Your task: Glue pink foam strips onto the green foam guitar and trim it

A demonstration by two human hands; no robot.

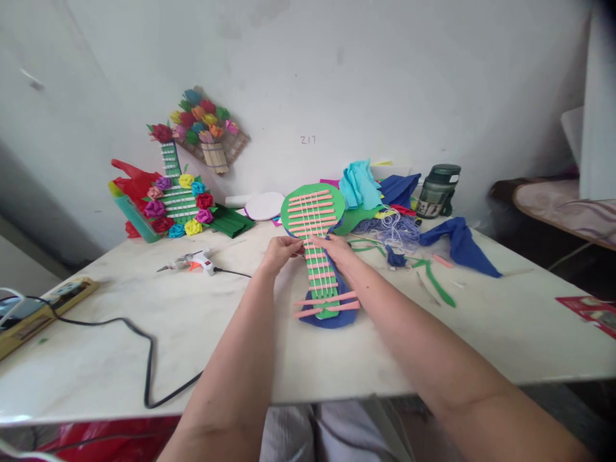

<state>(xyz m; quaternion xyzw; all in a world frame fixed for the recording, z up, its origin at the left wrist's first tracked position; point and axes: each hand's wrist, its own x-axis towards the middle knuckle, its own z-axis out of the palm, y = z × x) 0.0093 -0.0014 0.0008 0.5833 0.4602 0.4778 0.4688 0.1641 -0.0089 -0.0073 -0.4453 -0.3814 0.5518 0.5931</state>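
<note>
A guitar-shaped paper craft [315, 215], green with woven pink strips on a blue backing, lies on the white table [202, 333]. My left hand [279, 252] pinches the craft's left edge at the narrow neck, fingers closed on it. On the neck's right side my right hand [337, 250] rests with its fingers curled on the strips. Both forearms reach in from the near edge.
A glue gun [195, 261] with a black cord [144, 346] lies at left, beside a power strip [45, 308]. Finished paper-flower crafts [180, 205] lean on the wall. Blue and teal paper scraps [457, 244], yarn [394, 228] and a dark jar [437, 189] sit at right.
</note>
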